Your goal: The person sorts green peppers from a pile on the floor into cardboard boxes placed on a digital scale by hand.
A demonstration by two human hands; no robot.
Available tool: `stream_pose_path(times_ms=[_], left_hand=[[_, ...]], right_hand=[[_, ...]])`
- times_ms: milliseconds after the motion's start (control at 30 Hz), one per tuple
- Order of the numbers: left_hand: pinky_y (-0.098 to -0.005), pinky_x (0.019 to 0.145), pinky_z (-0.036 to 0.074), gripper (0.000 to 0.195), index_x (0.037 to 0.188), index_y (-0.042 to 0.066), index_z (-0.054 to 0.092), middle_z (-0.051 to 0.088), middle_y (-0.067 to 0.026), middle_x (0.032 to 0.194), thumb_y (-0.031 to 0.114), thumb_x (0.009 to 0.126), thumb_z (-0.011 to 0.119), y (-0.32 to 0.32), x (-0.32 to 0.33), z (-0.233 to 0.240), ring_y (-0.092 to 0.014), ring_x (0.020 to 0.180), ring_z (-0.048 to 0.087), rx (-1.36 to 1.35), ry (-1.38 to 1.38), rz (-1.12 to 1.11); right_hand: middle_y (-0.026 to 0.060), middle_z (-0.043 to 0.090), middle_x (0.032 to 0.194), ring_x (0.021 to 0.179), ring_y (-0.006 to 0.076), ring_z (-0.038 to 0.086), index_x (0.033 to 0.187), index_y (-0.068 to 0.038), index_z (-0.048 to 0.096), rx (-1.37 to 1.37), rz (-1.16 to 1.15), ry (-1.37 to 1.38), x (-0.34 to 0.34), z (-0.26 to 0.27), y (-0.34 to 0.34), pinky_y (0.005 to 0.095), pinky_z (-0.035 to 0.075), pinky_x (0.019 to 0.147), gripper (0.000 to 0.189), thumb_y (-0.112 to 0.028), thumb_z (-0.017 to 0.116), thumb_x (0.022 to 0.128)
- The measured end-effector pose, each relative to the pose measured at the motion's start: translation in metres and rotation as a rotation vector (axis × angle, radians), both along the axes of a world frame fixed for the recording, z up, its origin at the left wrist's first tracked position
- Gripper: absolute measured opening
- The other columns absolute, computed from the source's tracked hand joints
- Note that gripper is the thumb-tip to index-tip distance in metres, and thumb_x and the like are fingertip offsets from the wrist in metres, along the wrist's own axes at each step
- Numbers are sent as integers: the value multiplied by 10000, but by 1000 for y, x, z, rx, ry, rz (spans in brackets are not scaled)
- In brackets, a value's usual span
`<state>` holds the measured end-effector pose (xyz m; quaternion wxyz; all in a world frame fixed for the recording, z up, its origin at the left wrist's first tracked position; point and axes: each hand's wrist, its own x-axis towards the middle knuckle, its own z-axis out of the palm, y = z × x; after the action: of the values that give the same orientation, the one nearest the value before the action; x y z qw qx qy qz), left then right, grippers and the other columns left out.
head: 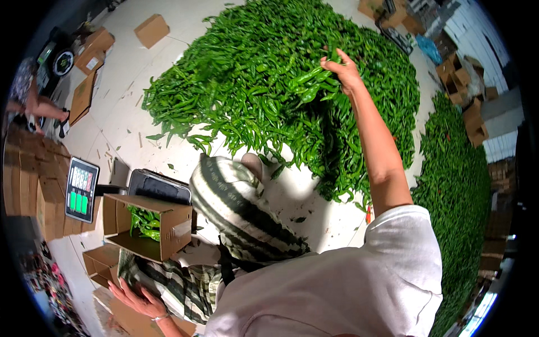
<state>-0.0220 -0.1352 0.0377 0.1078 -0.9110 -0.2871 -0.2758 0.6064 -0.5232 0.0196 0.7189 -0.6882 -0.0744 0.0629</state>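
Observation:
My right hand reaches out over a large heap of green chili peppers on the floor and grips several green peppers. At lower left, my left hand rests by my knee, palm down, fingers spread, nothing in it. Near that knee an open cardboard box holds some green peppers and sits at the edge of a platform scale. The scale's display panel stands to the left, with green lit readouts. Whether the box rests fully on the scale is hidden.
A second pepper heap lies at the right. Stacked cardboard boxes stand at the left, near a person's legs. One small carton is on the floor at the top left; an open box is below the scale.

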Motion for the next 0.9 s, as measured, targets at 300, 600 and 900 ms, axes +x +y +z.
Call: stream_pose_path(times_ms=[300,600,900], left_hand=[[-484,1098,224,434,1296,32,489,341,-216,1436,86,867,530,-3,-13,-2,-408,1337,297,-146,-173,-6],[-458,1058,315,406,1214,32,551,413,-203,1387,59,810,576,3,-23,-1,-414,1280,378,-146,-317,11],[-445,1078,288,349,1171,3,582,406,-200,1405,59,827,559,8,-40,-13,-383,1306,366,-171,-388,104]], right_hand=[[52,651,1056,882,217,643,1197,-194,579,562,658,313,-77,89,154,387,555,619,385,-243,661,824],[89,645,1010,864,224,635,1163,-123,558,496,907,532,-256,61,342,370,550,672,368,-159,676,817],[84,649,971,846,167,634,1248,12,508,72,1055,-156,-353,61,414,279,513,777,600,-69,759,709]])
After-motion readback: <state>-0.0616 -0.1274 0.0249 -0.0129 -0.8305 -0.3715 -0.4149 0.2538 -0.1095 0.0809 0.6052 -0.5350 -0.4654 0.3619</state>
